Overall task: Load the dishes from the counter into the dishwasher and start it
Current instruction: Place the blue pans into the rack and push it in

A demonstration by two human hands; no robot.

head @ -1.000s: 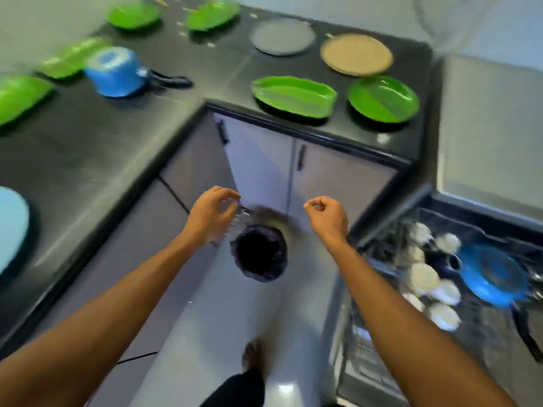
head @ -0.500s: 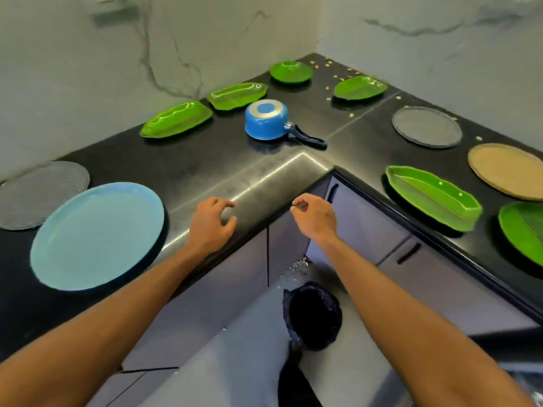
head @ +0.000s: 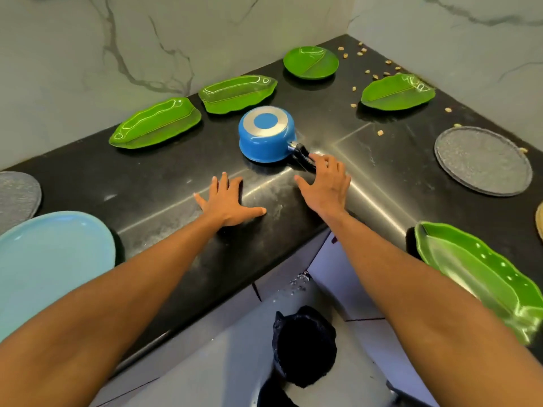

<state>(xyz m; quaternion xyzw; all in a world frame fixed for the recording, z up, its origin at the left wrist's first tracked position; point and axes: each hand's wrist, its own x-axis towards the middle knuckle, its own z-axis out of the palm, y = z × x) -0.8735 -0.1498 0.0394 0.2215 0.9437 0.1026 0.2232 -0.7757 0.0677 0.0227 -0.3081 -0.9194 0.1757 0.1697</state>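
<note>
A blue saucepan (head: 266, 139) stands upside down on the black corner counter (head: 164, 183), its black handle (head: 300, 152) pointing toward me. My right hand (head: 326, 186) reaches over the handle's end, fingertips touching it and thumb spread, not closed round it. My left hand (head: 226, 201) lies flat on the counter, fingers straight, just left of the pan. Green leaf-shaped dishes (head: 155, 123) (head: 238, 92) (head: 398, 92) and a round green plate (head: 311, 62) sit behind the pan. The dishwasher is out of view.
A light blue plate (head: 50, 265) lies at the near left and a green leaf dish (head: 482, 274) at the near right. Grey plates (head: 483, 160) (head: 16, 198) lie at both sides. Crumbs (head: 367, 71) dot the back corner. A black bin (head: 304, 345) stands on the floor.
My view swung from the dishwasher to the counter corner. Both hands went from loosely curled in the air to the counter: left flat, right at the pan handle.
</note>
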